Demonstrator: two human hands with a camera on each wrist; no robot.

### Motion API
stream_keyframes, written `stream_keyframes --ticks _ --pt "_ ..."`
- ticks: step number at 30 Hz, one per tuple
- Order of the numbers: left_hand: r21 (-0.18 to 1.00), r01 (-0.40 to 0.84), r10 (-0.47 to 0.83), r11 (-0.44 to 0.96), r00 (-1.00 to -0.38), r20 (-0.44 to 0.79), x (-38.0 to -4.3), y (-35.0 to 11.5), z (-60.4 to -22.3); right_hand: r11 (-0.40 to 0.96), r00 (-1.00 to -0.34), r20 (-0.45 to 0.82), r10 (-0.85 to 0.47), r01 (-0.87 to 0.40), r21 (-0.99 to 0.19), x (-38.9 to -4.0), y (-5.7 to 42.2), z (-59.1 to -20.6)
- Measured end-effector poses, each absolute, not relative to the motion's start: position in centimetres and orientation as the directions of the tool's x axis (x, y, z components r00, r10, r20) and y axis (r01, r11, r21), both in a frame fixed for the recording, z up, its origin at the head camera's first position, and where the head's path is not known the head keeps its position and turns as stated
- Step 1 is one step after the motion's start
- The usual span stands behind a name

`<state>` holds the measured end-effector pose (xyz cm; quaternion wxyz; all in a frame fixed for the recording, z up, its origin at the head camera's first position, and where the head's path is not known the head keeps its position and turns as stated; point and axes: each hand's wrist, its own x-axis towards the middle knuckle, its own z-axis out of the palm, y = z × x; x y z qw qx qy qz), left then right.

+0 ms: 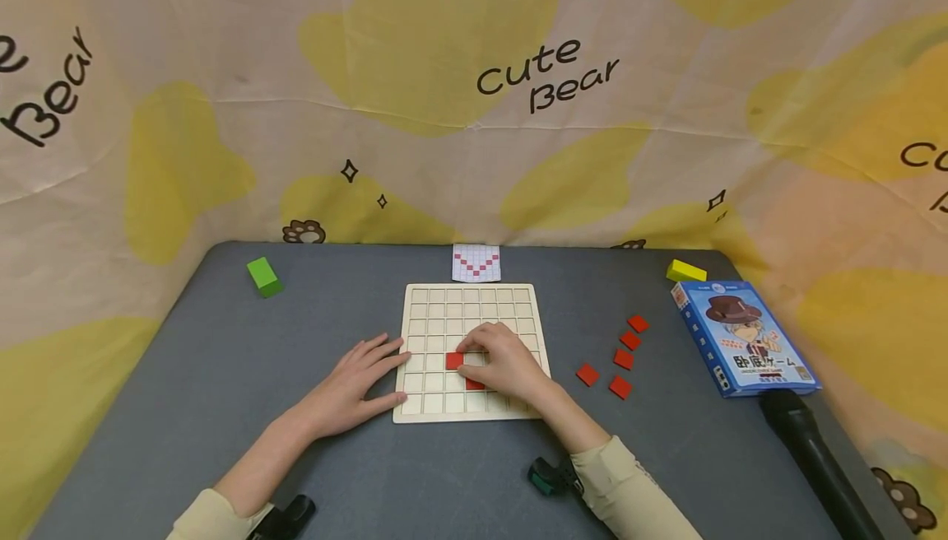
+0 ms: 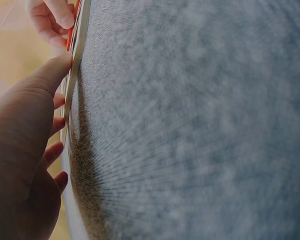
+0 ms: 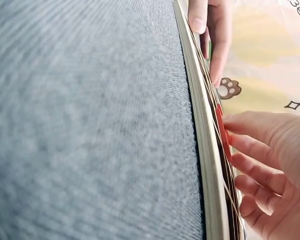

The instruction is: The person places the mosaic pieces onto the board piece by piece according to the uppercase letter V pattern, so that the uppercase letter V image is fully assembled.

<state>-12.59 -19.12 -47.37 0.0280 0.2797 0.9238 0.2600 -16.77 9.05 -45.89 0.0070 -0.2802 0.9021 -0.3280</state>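
Observation:
A pale wooden grid board (image 1: 429, 404) lies flat at the middle of the grey table. Two red square tiles are on it: one red tile (image 1: 453, 361) left of centre, and a second red tile (image 1: 475, 385) diagonally below it, partly covered by the right hand. My right hand (image 1: 507, 365) reaches over the board from the right and pinches the upper-left tile at its right side between thumb and forefinger. With fingers spread and straight, my left hand (image 1: 359, 384) rests its fingertips on the board's left edge. Both hands also show in the right wrist view.
Several loose red tiles (image 1: 620, 359) lie right of the board. Behind it stands a small pattern card (image 1: 476, 263) with a red V shape. A green block (image 1: 264, 276) is far left; a yellow block (image 1: 685, 271), blue box (image 1: 748, 338) and black microphone (image 1: 807, 449) are right.

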Motion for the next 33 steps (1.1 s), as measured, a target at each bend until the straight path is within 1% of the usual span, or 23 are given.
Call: stream_keyframes --ticks 7,16,22,28,33 --pt "0.501 0.503 0.534 0.704 -0.84 0.093 -12.6 -19.2 -47.3 0.601 -0.838 0.192 -0.511 -0.508 -0.618 -16.5 10.0 -45.7" --pt "0.493 0.514 0.537 0.702 -0.837 0.107 -12.6 -19.1 -47.3 0.584 -0.843 0.27 -0.465 -0.522 -0.622 -16.3 14.3 -45.6" --pt "0.488 0.517 0.539 0.704 -0.835 0.107 -12.6 -19.1 -47.4 0.614 -0.866 0.271 -0.42 -0.491 -0.618 -15.8 17.4 -45.6" --pt "0.466 0.521 0.532 0.715 -0.838 0.12 -12.7 -18.9 -47.3 0.681 -0.894 0.252 -0.372 -0.447 -0.581 -15.4 20.2 -45.8" --pt "0.44 0.541 0.535 0.717 -0.831 0.15 -12.8 -18.7 -47.4 0.709 -0.893 0.248 -0.376 -0.45 -0.544 -15.0 22.7 -45.7"
